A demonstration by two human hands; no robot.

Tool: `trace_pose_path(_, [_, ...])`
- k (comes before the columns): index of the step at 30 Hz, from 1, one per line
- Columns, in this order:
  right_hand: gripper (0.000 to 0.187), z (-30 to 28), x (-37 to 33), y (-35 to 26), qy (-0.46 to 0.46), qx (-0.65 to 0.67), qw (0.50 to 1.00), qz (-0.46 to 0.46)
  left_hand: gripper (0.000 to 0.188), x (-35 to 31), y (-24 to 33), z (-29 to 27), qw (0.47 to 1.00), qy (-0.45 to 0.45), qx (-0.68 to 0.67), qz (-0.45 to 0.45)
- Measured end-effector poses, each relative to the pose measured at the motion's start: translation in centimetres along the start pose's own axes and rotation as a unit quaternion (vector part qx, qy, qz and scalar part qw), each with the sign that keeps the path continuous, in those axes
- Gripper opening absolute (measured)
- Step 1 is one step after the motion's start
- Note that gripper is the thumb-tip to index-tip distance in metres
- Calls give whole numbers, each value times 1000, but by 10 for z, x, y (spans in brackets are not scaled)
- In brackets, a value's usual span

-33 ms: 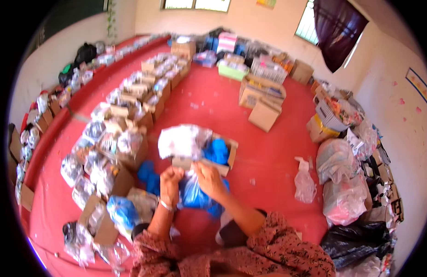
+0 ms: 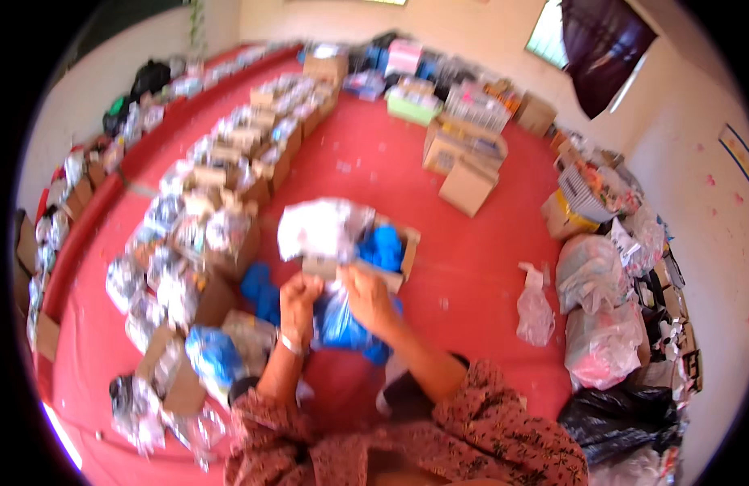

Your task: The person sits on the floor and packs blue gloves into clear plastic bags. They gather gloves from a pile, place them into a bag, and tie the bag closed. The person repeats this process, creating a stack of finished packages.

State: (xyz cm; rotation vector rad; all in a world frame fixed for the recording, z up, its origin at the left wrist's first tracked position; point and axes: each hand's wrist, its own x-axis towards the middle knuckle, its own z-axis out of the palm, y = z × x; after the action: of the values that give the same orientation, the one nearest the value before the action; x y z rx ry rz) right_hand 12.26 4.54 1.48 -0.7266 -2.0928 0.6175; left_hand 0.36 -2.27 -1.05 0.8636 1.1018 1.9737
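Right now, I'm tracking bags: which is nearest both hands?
The plastic bag showing blue, between and below the left hand and right hand; the blue bag at lower left and pale bag at right lie farther off.

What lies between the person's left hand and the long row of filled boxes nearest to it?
In the head view, a crumpled blue bundle, probably plastic, lies between the left hand and the row of boxes.
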Motion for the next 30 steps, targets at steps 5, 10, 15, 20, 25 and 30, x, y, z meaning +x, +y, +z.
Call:
trace_pose_path(5, [28,-6,-18,23,-111,60,988,89,18,-12,-26,-17,959,13,275,67])
trace_pose_path(10, [41,-6,-18,30,-102,120,978,135,12,-24,-19,-19,967,-44,250,12])
trace_pose_path(15, [39,2,-10,44,-87,52,991,89,15,-12,-34,-17,990,-85,106,-49])
trace_pose_path(20, [36,-2,-11,42,-81,50,993,77,15,-7,-35,-16,984,-104,99,-105])
trace_pose_path(25, [33,2,-18,46,-110,73,986,103,16,-11,-35,-11,971,-124,198,-45])
trace_pose_path(30, [34,5,-22,41,-124,168,973,97,14,-17,-28,-14,960,-152,222,-78])
